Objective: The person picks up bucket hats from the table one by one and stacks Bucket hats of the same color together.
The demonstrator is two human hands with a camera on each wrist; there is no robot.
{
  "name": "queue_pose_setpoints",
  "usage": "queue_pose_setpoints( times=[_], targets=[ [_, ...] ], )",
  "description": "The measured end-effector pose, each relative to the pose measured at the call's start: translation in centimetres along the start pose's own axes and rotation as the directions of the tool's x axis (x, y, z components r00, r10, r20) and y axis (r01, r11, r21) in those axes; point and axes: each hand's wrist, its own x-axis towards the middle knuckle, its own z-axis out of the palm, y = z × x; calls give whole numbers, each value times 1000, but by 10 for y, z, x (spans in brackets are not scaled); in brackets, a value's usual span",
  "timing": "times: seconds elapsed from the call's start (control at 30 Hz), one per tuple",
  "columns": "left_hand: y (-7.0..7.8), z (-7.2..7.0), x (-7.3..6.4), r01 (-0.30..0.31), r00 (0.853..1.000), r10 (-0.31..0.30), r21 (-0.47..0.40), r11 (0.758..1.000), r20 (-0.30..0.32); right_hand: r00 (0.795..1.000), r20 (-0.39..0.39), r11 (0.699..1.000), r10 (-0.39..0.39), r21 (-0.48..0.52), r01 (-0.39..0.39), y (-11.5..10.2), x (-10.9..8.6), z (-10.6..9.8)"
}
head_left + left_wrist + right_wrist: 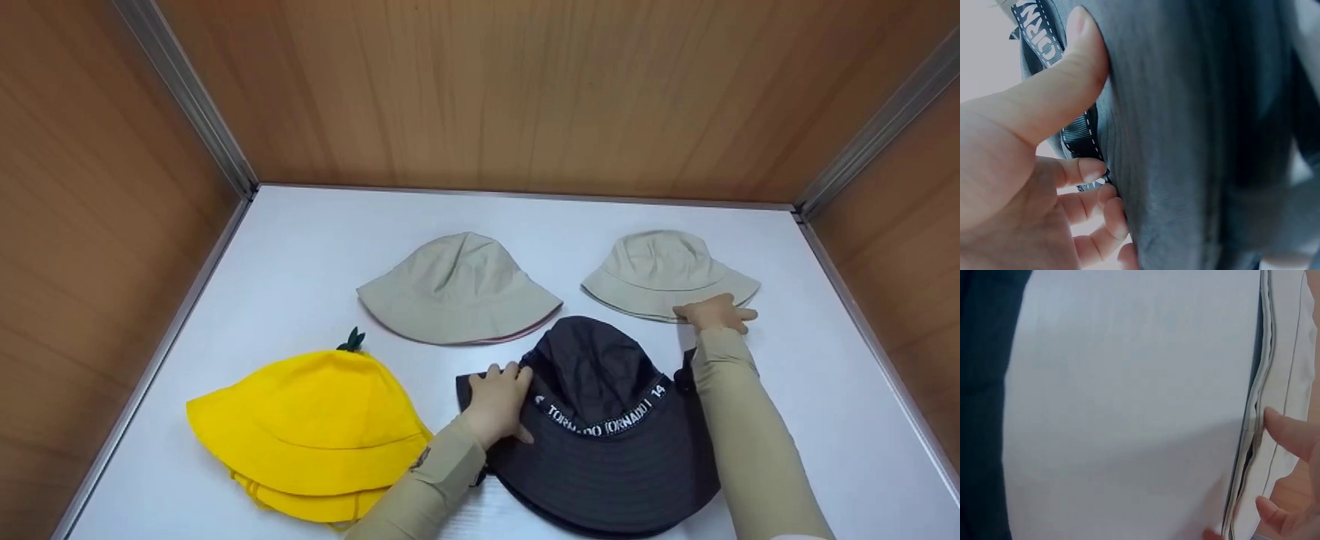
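A black bucket hat [600, 472] with white lettering on its band lies nearest me, brim toward the front. My left hand [499, 401] rests on its left side with fingers spread. In the left wrist view the thumb [1081, 62] lies along the brim, and the other fingers bend loosely near the band. Farther back, my right hand [716, 313] touches the front brim of a small beige bucket hat [660, 262]. Seen from the right wrist, the thumb [1289, 430] sits at the layered brim edge, with the other fingers apart from it.
Left of the black hat are yellow hats [315, 420], one brim over another, with a green leaf tip on top. A larger beige hat [461, 292] with a reddish underside lies in the middle back. Wooden panels [480, 97] enclose the white table [300, 247].
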Motion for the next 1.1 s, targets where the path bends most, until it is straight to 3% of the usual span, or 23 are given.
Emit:
queue_pose_setpoints(
  times=[0.17, 0.27, 0.43, 0.53, 0.6, 0.63, 0.7, 0.73, 0.77, 0.8, 0.87, 0.93, 0.97, 1.03, 1.1],
  targets=[
    [0, 1, 0, -6, 1000, 6, -5, 1000, -7, 1000, -8, 991, 23, 132, -22, -1, -1, 3],
    [-1, 1, -2, -7, 1000, 7, 6, 1000, -13, 1000, -15, 970, 19, 243, -15, 1, 0, 6],
    [-2, 1, -4, -1, 999, 2, 36, 999, -32, 1000, -26, 890, -13, 456, 24, 4, 0, 12],
    [-3, 2, -5, -5, 999, 7, 41, 999, -46, 999, -12, 862, 30, 506, -20, 4, 2, 11],
    [-3, 1, -5, -12, 999, 14, 37, 999, -53, 997, 41, 798, 67, 597, -78, 3, 4, 10],
    [-3, 1, -5, -14, 998, 16, 35, 999, -54, 993, 83, 751, 80, 650, -115, 2, 6, 9],
    [-3, 1, -4, -19, 998, 20, 33, 999, -52, 979, 185, 607, 89, 769, -201, 1, 9, 6],
    [-3, 0, -3, -21, 998, 22, 30, 999, -51, 966, 244, 508, 81, 824, -251, 0, 10, 5],
    [-3, 0, -2, -23, 999, 24, 27, 999, -48, 947, 314, 380, 65, 870, -315, 0, 13, 3],
    [-3, 0, -1, -24, 999, 25, 25, 999, -44, 927, 374, 275, 33, 888, -368, 0, 14, 1],
    [-3, 0, 1, -30, 999, 31, 23, 999, -41, 874, 483, 37, -52, 876, -482, 0, 17, -2],
    [-2, 0, 2, -35, 999, 35, 18, 999, -34, 823, 552, -163, -137, 806, -568, -1, 20, -5],
    [-2, 0, 3, -37, 999, 38, 16, 999, -30, 805, 566, -245, -178, 767, -593, -1, 22, -6],
    [-2, -1, 6, -43, 999, 43, 10, 999, -25, 789, 570, -354, -230, 706, -613, -3, 24, -8],
    [-2, -1, 7, -46, 999, 46, 0, 999, -18, 789, 554, -386, -265, 689, -613, -5, 24, -11]
  ],
)
